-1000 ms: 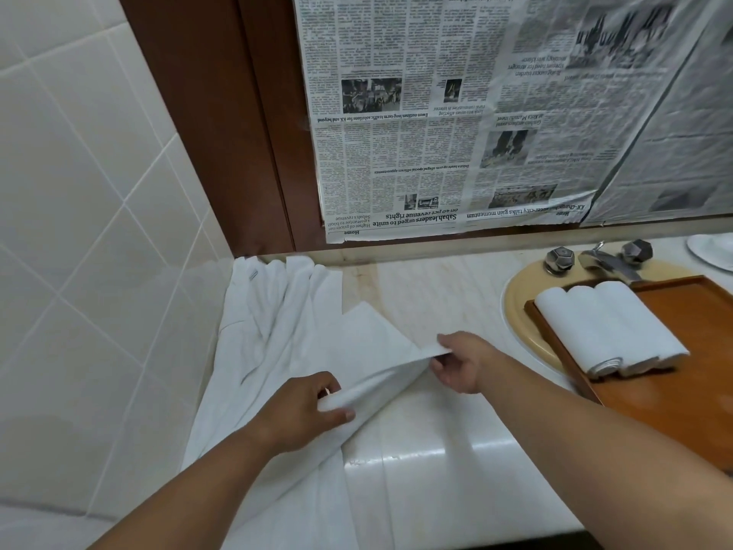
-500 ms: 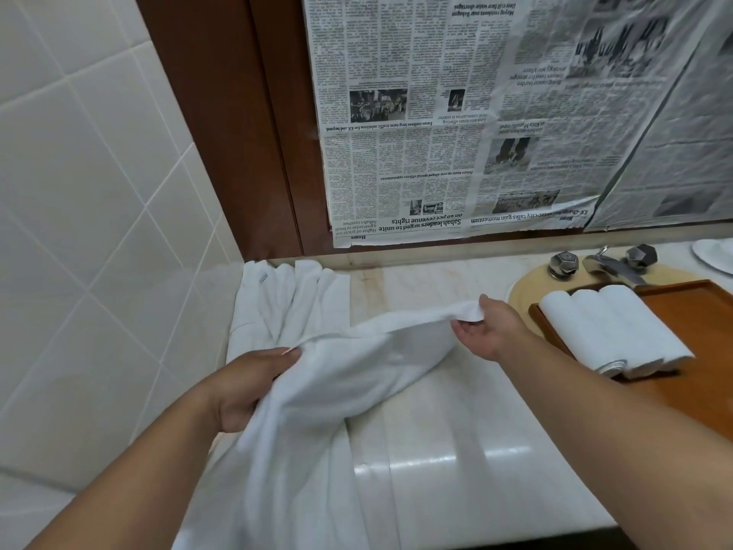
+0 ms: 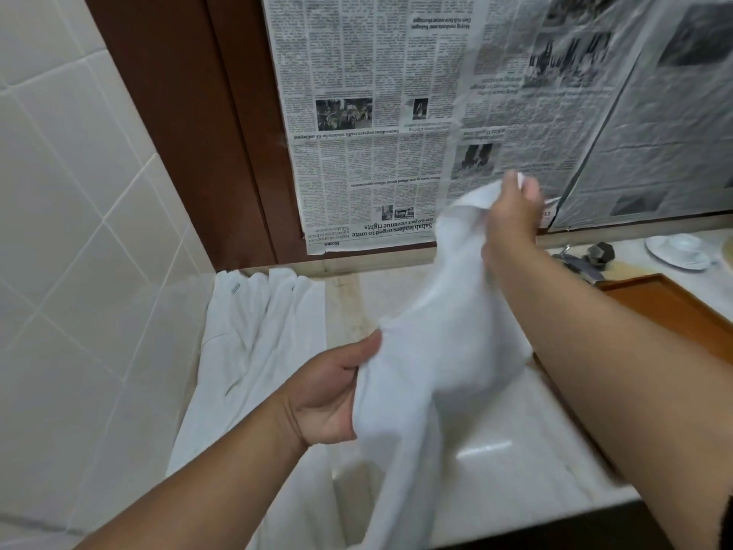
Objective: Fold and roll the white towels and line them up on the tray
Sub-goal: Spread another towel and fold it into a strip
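Both hands clamped on one white towel [image 3: 444, 343], held up in the air above the desk [image 3: 476, 442]. Right hand [image 3: 511, 208] is raised high in front of the newspaper [image 3: 377, 113], fist closed round the top corner. Left hand [image 3: 329, 394] sits lower, nearer me, fingers curled round the left edge. The cloth hangs slack between them. Pile of towels [image 3: 258, 331] lies on the desk against the tiled wall [image 3: 79, 232]. Wooden tray [image 3: 674, 311] far right, mostly hidden behind the right forearm. Tap [image 3: 583, 264] and white dish [image 3: 678, 252] sit behind it.

Towels [image 3: 254, 339] left, tray [image 3: 682, 311] right
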